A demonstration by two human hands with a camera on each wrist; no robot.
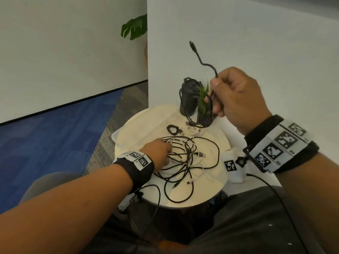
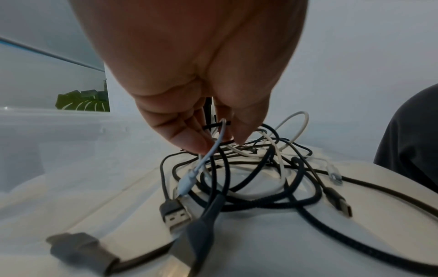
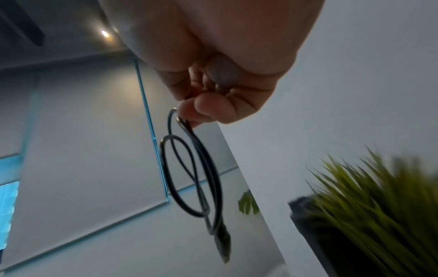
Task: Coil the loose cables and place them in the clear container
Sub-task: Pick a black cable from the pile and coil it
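A tangle of black and white cables (image 1: 185,158) lies in the middle of the round white table (image 1: 216,140). My left hand (image 1: 161,149) reaches into its left side, and my fingertips (image 2: 201,144) pinch a white strand and a black strand of the tangle (image 2: 249,178). My right hand (image 1: 214,96) is raised over the back of the table and grips a black cable (image 1: 203,63). One end sticks up; its loops (image 3: 192,178) and plug hang below my right hand (image 3: 189,112). The clear container (image 1: 119,138) sits at the table's left rim.
A small coiled black cable (image 1: 173,129) and a coiled white cable (image 1: 192,130) lie behind the tangle. A potted grass plant (image 1: 203,99) and a black object (image 1: 188,96) stand at the back against the white wall. Blue carpet lies to the left.
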